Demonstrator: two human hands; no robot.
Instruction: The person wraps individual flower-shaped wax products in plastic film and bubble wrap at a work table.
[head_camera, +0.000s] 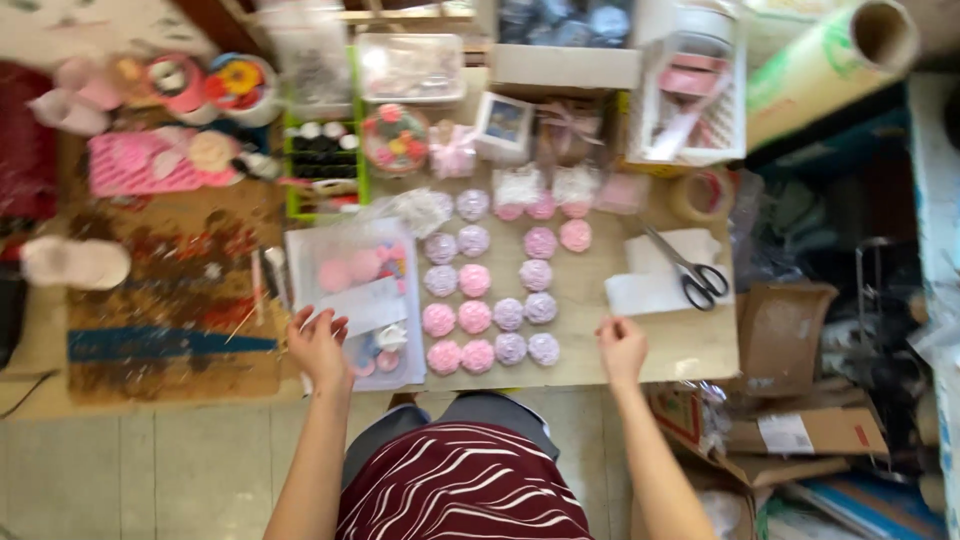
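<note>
We rest our left hand (318, 345), fingers spread, on the clear bag (352, 300); right hand (622, 345) loosely curled, empty, beside rosettes (490, 290).

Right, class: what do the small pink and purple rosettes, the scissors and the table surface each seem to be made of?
Rosettes: soft-looking, matte, ruffled petals, perhaps soap or foam; the blur leaves it open.
Scissors: shiny grey blades suggest metal; dark, smooth handles look like plastic.
Table surface: pale tan, flat and matte, likely wood or board.
Left hand rests on a clear, glossy plastic packet; right hand on the table.
</note>
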